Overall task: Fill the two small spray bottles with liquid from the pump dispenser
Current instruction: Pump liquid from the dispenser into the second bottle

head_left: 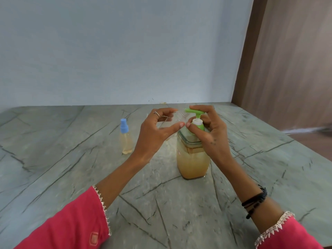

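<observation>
The bench (89,177) is big and grey with dark lines. The pump dispenser (193,159) stands on it, right under the right hand (213,133), and is about half full of yellow-brown liquid. That hand curls around the green pump head (195,111), fingers on top, thumb near the collar. The left hand (154,133) holds a clear small bottle (177,119) with its fingers curled round it, up by the spout; the bottle is blurry and hard to see. The other spray bottle (125,139), with a blue cap, stands on the bench just left of the left hand and looks full already.

To do this step well, the person should keep the clear bottle's mouth right under the spout and press down slowly, so nothing spills.
</observation>
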### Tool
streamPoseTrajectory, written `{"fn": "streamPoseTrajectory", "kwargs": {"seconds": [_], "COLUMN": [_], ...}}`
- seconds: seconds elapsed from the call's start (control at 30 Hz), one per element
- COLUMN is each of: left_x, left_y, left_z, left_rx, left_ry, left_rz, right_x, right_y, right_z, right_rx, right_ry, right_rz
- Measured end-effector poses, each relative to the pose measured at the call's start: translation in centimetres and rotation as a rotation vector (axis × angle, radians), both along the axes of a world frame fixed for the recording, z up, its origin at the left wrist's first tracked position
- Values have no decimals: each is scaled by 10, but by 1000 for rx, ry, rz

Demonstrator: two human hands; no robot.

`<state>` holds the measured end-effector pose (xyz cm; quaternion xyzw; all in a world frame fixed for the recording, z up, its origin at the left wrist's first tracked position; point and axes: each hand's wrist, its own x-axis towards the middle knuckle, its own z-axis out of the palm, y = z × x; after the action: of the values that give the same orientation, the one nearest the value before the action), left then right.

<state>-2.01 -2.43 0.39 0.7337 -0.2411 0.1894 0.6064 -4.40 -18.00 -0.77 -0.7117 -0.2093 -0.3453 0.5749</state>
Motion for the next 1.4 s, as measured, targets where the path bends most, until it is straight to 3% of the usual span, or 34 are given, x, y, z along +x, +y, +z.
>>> {"fn": "streamPoseTrajectory", "kwargs": {"seconds": [0.37,0.7,0.9,1.17,1.4], "left_x": [1,1,1,0,-1], "left_y": [5,3,4,4,4], "left_z": [0,1,2,3,2], "left_rx": [33,-8,-15,-19,-5], "left_ry": [-5,10,12,24,24], "left_rz": [-52,-40,-36,-46,-24], "right_x": [2,-1,-3,-3,-1], "right_y": [1,-2,-6,-3,-1], "right_z": [10,2,0,-1,6], "right_rx": [-18,-89,-108,-51,125], "right_ry": [85,24,82,69,86], "right_rz": [-28,33,105,87,122]}}
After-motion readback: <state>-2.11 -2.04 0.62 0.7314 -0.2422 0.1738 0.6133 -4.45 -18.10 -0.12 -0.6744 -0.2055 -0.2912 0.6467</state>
